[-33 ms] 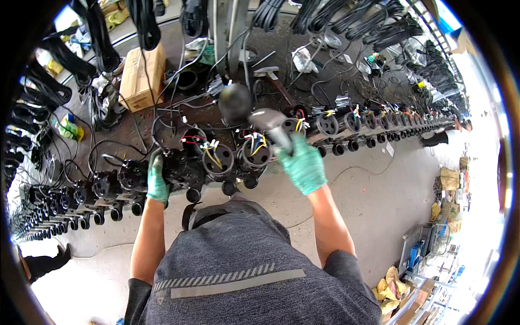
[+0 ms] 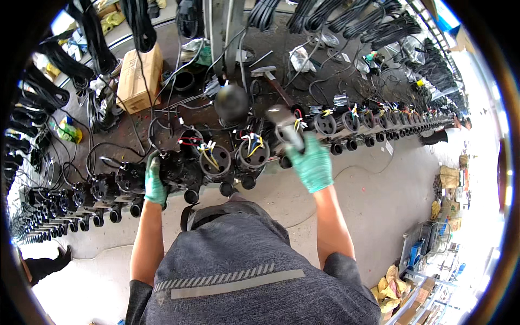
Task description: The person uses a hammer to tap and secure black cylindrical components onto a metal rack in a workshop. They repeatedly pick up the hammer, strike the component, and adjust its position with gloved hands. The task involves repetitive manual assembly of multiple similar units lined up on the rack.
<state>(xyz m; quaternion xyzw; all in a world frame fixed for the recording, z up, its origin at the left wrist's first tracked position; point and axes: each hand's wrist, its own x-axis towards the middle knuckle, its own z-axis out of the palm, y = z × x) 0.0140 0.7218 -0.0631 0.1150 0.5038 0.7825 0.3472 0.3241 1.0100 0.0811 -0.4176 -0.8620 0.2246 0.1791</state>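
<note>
My left hand (image 2: 154, 181), in a green glove, is closed against the side of a black round housing (image 2: 173, 165) in a long row; its fingertips are partly hidden. My right hand (image 2: 312, 165), also green-gloved, grips a hand tool (image 2: 291, 130) with a pale grey handle and a brownish-grey end. The tool is smeared by motion, so its kind is unclear. It is over an open round housing just right of the middle. Nearer the middle, open black housings (image 2: 215, 161) show yellow, white, blue and red wires. A blurred black round object (image 2: 232, 104) appears just beyond them.
A cardboard box (image 2: 140, 78) stands on the dark bench at far left. A hammer (image 2: 273, 84) lies near the upright metal post (image 2: 221, 38). Coiled black cables (image 2: 141, 27) hang along the far side. Another person's dark-clothed limb (image 2: 49, 265) shows at lower left.
My right hand has moved slightly right with the tool, whose end has drawn away from the black round object. My left hand stays on the same housing; the view has shifted slightly.
</note>
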